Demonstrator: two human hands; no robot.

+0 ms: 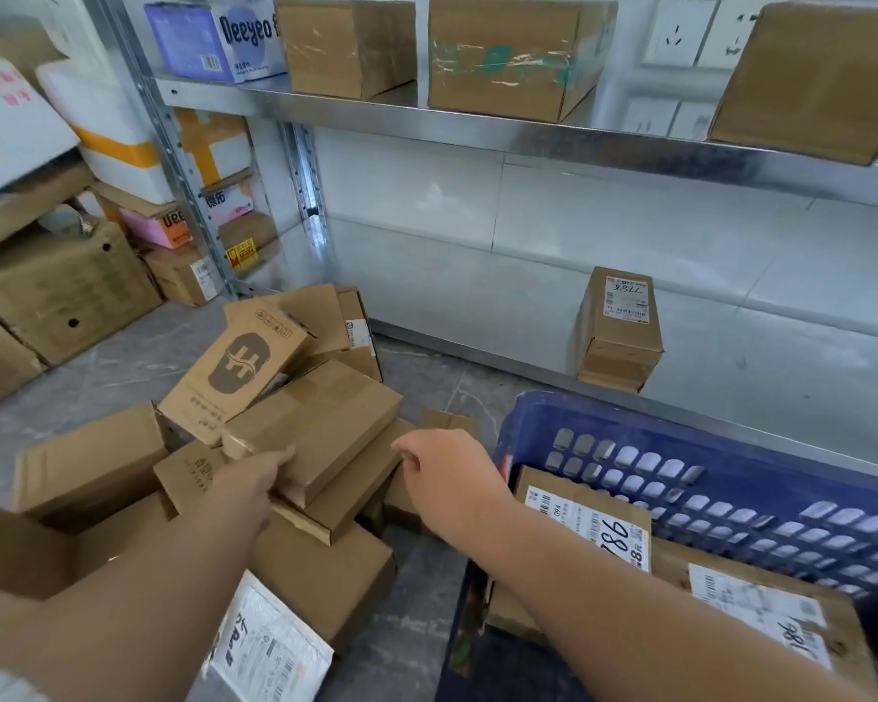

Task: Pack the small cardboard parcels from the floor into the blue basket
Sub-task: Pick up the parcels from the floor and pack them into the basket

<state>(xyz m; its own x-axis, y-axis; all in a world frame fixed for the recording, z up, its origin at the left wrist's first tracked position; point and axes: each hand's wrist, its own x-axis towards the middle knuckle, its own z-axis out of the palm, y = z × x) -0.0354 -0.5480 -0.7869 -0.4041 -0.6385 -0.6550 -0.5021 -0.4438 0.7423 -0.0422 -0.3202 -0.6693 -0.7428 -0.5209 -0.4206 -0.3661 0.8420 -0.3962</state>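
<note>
Several small cardboard parcels lie heaped on the grey floor at left and centre. My left hand [247, 486] grips the near left corner of a flat brown parcel [320, 423] on top of the heap. My right hand [444, 473] hovers just right of that parcel with fingers loosely curled, holding nothing. The blue basket [629, 428] stands on the floor at right. Inside it lie two parcels, one with a white label reading 786 [586, 524] and a second labelled one [761, 605]. A parcel with a dark printed logo [234, 369] leans on the heap behind.
A metal shelf rack [427, 114] carries larger cartons above. One small labelled parcel [622, 326] stands on the low shelf at right. Big cartons [62, 291] and foam boxes are stacked at left. A white mailer bag [269, 646] lies near the front.
</note>
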